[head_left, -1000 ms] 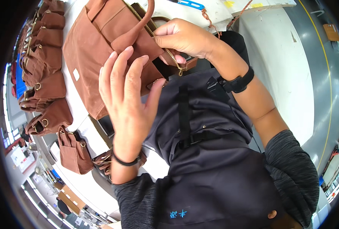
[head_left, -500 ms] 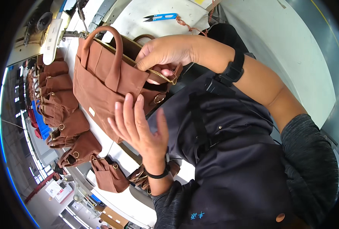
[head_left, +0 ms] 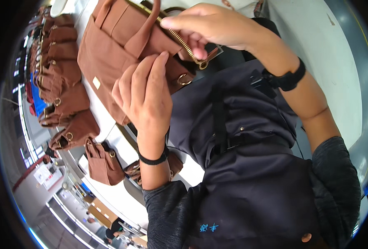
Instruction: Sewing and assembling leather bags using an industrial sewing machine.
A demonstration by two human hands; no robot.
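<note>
A brown bag [head_left: 109, 62] with a gold zipper, loop handles and metal rings lies tilted at the upper middle. My right hand [head_left: 217, 29] grips its zippered opening, thumb on the edge and fingertips partly inside. My left hand [head_left: 144, 99] rests against the bag's front with fingers bent but apart, holding nothing visible; its thumb is hidden.
A row of similar brown bags [head_left: 59, 66] runs along the left on a white worktop [head_left: 101, 112], with a smaller bag [head_left: 101, 162] below. A white surface [head_left: 333, 62] is at the right, beside an aisle. Distant people [head_left: 113, 232] appear at lower left.
My left hand's fingers have bent and come onto the bag's front. My right hand stays at the opening, its fingertips shifted. The whole view has shifted between frames.
</note>
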